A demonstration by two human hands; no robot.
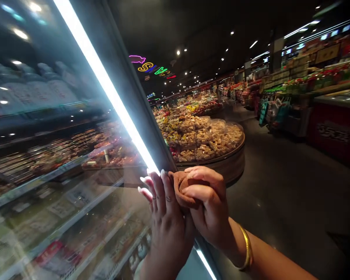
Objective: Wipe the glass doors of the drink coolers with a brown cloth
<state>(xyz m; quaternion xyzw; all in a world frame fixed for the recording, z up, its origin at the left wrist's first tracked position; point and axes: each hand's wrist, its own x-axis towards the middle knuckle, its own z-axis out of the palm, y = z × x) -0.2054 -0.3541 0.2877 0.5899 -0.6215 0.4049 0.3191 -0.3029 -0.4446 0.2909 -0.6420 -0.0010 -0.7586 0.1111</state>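
My right hand (211, 204), with a gold bangle (246, 249) on the wrist, grips a folded brown cloth (182, 192) between bent fingers. That cloth is pressed on the dark edge frame (134, 81) of a glass cooler door (111, 217). Just beside it, my left hand (167, 223) lies with fingers stretched out over the glass and a bright light strip (105, 83). The two hands are close together, and part of my left hand near the thumb is hidden behind the right. Behind the glass, shelves hold blurred white bottles (49, 83) and a red package (56, 254).
Beyond the frame stands a rounded display (204, 138) heaped with wrapped goods. A dark floor aisle (280, 186) runs along the right, bordered by a red counter (335, 128) and stocked shelves. Neon signs (146, 66) glow overhead.
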